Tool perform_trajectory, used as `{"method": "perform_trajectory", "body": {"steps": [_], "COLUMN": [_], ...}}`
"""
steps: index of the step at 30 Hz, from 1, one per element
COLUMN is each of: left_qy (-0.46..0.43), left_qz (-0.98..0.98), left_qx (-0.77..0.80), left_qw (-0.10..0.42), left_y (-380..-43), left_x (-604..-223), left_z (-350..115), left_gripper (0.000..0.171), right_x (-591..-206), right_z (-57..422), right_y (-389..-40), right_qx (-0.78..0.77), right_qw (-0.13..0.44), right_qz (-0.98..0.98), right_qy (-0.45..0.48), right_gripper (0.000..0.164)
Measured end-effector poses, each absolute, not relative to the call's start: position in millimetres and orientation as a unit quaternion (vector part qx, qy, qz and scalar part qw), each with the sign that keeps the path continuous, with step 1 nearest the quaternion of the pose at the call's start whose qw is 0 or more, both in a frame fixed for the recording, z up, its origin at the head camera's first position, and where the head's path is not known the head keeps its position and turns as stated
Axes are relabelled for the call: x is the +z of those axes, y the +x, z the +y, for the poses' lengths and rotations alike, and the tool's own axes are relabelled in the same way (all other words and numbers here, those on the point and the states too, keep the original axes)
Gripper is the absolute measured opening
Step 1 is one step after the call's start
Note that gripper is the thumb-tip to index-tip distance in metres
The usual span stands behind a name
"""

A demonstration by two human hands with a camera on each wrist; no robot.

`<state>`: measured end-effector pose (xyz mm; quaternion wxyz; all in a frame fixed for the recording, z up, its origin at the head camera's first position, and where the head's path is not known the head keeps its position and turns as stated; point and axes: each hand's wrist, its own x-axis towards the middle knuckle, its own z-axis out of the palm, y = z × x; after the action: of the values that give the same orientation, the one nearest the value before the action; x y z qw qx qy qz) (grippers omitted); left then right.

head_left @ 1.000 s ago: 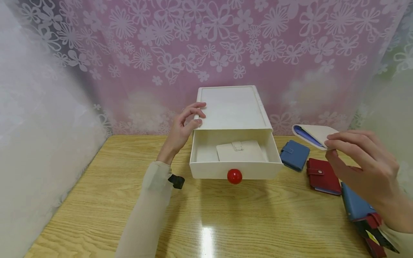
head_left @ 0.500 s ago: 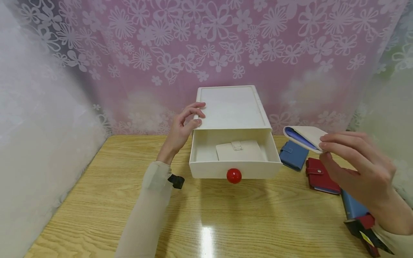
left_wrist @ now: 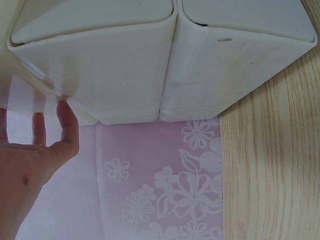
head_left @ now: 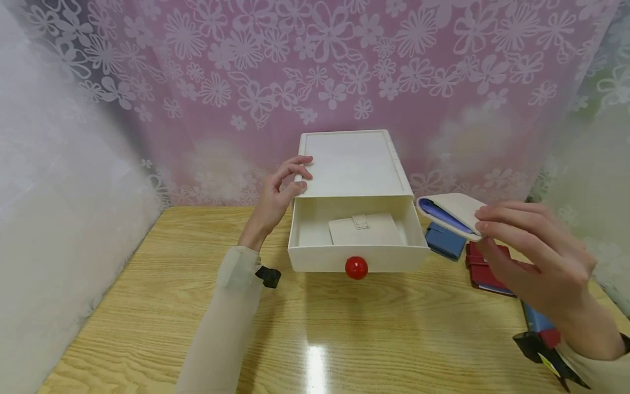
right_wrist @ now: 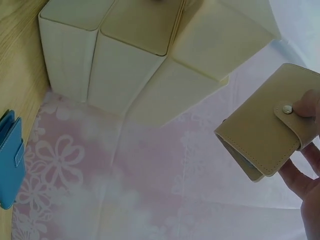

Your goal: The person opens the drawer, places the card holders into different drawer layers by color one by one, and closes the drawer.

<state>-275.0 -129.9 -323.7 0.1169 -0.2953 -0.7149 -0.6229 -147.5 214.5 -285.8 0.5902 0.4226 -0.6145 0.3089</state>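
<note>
A cream card holder (head_left: 455, 210) with a blue inside is pinched between the thumb and fingers of my right hand (head_left: 546, 257), raised right of the pulled-out drawer. Its strap and metal snap show in the right wrist view, the thumb beside the snap. The white drawer (head_left: 325, 258) has a red round knob (head_left: 356, 268). Another cream card holder (head_left: 369, 230) with a strap lies inside. My left hand (head_left: 275, 194) rests its fingertips on the left edge of the white cabinet (head_left: 351, 164); in the left wrist view they touch the cabinet's side wall.
On the wooden table (head_left: 187, 306) at right lie a blue card holder (head_left: 445, 242), a red card holder (head_left: 487, 268) and another blue one (head_left: 534, 317), partly hidden by my right arm. A pink floral curtain (head_left: 236, 109) hangs behind the cabinet.
My right hand has moved left with the cream card holder, toward the drawer, and now overlaps the nearer blue one. The left hand and drawer have stayed put.
</note>
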Motion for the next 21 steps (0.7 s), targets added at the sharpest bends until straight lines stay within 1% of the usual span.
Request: {"method": "perform_trajectory", "body": {"steps": [8, 21], "left_qy": [-0.296, -0.300], "left_qz": [-0.717, -0.719], "left_qx": [-0.619, -0.614], "left_qw": [0.121, 0.126], "left_y": [-275, -276], "left_x": [-323, -324], "left_z": [-130, -130], "left_gripper": [0.023, 0.023], "right_x": [-286, -288], "right_z": [213, 197], "right_y": [-146, -151], "right_qx": [0.303, 0.342], "right_qw": [0.585, 0.601], "right_qz": [-0.617, -0.562], "right_qy": [0.430, 0.454], "right_gripper": [0.034, 0.026]}}
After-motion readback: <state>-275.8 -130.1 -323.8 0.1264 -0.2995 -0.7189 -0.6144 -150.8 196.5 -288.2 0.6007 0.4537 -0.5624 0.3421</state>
